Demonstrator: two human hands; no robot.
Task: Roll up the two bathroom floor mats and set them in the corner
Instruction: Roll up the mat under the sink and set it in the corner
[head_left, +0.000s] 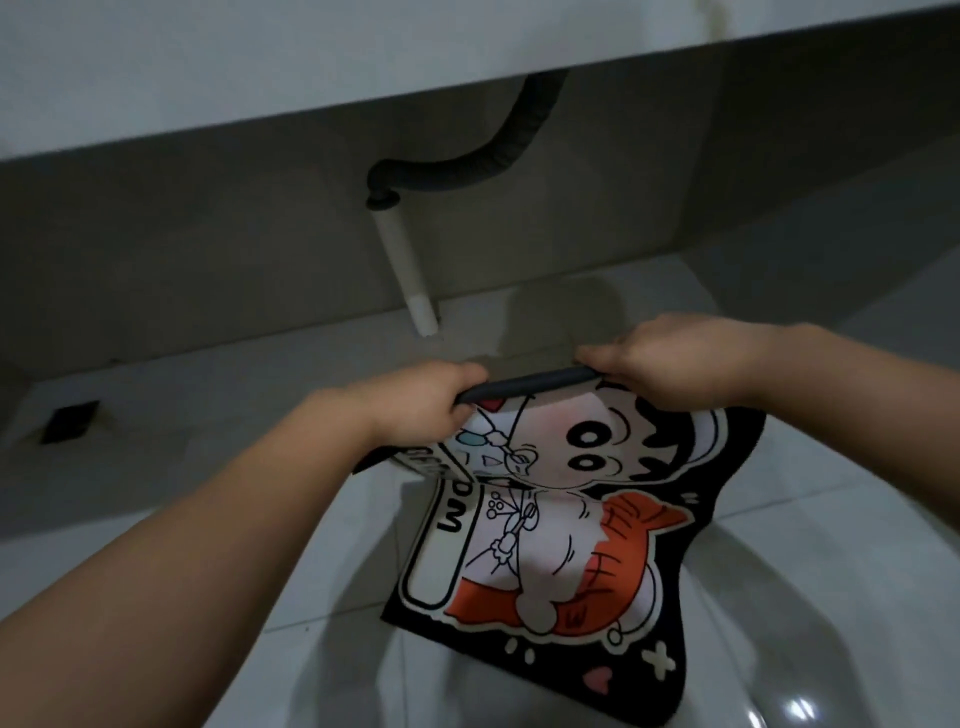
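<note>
A black-edged floor mat (550, 545) with a cartoon figure in an orange outfit hangs in front of me, its far edge folded over into a thin grey roll. My left hand (421, 405) grips the left end of that rolled edge. My right hand (670, 358) grips the right end. The mat's lower part drapes down and bends over a white curved surface. Only this one mat is in view.
A white counter (260, 67) runs overhead with a dark corrugated drain hose (467, 166) and a white pipe (410, 280) beneath it. A dark floor drain (70, 421) sits at the left on the pale tiled floor. A glossy white curved fixture (779, 649) fills the lower right.
</note>
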